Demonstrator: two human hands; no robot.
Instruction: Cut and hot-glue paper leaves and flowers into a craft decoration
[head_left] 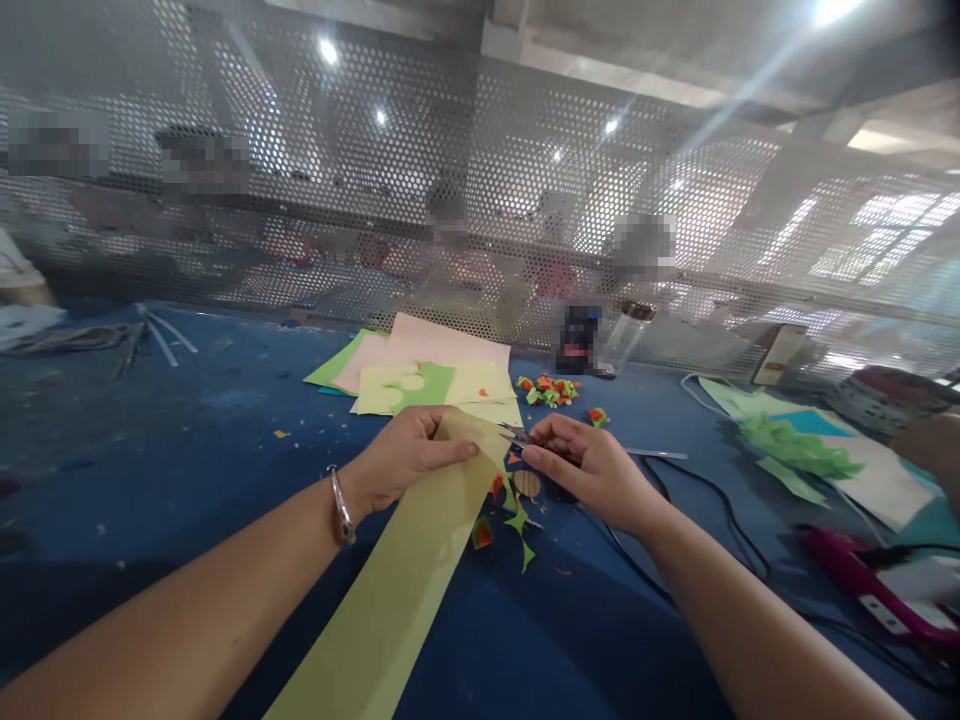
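My left hand point(416, 455) pinches the upper end of a long yellow paper strip point(405, 560), its thumb on top. The strip slants down toward the bottom edge. Just right of it, my right hand point(585, 462) is closed around a pair of scissors point(516, 435); the pointed blades show at the paper's edge, while the handles are mostly hidden by the fingers. Below the blades are a round wooden disc point(526, 484) and green paper scraps point(519, 520). A small orange and green paper piece point(483, 533) lies beside the strip.
Coloured paper sheets point(450, 345) are stacked ahead, near a pile of small folded paper pieces point(550, 390). A clear bottle point(627, 335) stands before the perforated metal screen point(480, 160). Black cables point(739, 530) and a magenta power strip point(847, 570) lie right. Another person's hand point(926, 440) shows far right.
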